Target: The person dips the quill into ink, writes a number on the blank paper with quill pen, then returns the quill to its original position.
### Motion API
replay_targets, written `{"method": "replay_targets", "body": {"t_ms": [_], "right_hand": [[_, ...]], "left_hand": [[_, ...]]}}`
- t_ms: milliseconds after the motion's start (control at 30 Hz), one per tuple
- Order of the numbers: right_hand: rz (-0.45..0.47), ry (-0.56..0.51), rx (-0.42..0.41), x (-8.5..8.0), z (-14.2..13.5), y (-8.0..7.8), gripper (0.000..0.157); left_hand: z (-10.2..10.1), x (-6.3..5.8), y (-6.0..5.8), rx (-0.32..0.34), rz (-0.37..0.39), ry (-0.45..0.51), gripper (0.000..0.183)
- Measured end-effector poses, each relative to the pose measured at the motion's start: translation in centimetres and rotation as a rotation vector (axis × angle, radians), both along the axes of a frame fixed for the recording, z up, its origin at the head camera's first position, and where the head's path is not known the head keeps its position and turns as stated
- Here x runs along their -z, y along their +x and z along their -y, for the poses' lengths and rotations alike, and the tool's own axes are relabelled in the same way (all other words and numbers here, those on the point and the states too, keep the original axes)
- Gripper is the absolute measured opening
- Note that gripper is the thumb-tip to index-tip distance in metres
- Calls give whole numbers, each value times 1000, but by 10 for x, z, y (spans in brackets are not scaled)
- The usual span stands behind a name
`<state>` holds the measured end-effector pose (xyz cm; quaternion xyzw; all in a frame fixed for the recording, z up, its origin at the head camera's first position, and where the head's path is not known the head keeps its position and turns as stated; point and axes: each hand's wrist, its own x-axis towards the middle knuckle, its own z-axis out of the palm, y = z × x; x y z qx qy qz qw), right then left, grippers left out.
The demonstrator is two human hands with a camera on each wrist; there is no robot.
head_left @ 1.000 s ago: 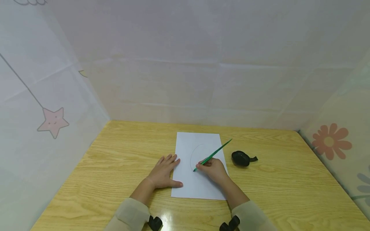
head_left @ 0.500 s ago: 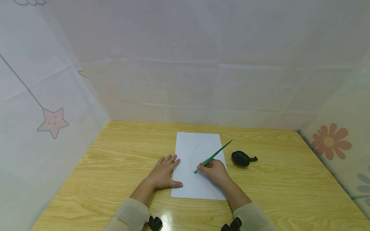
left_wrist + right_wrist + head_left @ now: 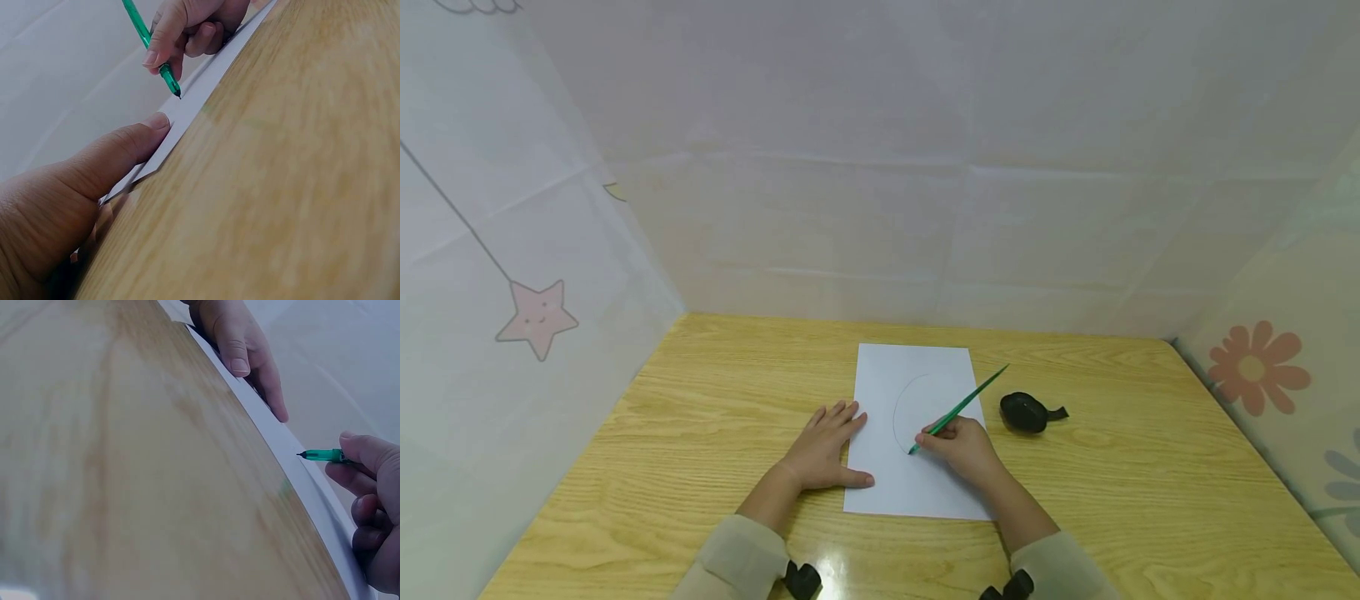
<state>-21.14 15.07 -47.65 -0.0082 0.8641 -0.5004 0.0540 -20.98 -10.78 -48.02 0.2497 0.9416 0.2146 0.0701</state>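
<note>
A white sheet of paper [image 3: 880,467] lies on the table, bearing a thin curved line like the left part of a circle. My left hand [image 3: 823,450] rests spread on the sheet's left edge, thumb and fingertips on the paper. In my right hand [image 3: 964,448] a green pen [image 3: 966,402] is pinched between thumb and fingers, its long tapered end leaning up to the right. The pen's dark tip meets the paper at the lower end of the curve. Both wrist views show the green pen [image 3: 170,80] with its point at the sheet [image 3: 275,434].
To the right of the paper sits a black rounded object [image 3: 1024,412] with a short strap-like tab. The wooden table [image 3: 715,375] is backed by pale cloth walls [image 3: 865,225] printed with a pink star [image 3: 538,318] and a red flower [image 3: 1259,367].
My right hand has moved slightly down and to the right with the pen, and the curved line has grown longer at its lower end. The left hand stays in place.
</note>
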Motion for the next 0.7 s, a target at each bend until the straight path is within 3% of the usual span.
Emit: {"method": "replay_targets", "body": {"t_ms": [300, 700], "right_hand": [[34, -8, 1, -3, -5, 2, 23], [36, -20, 3, -2, -14, 4, 24]], "left_hand": [[1, 1, 0, 15, -19, 2, 99], [0, -4, 1, 7, 11, -1, 98]]}}
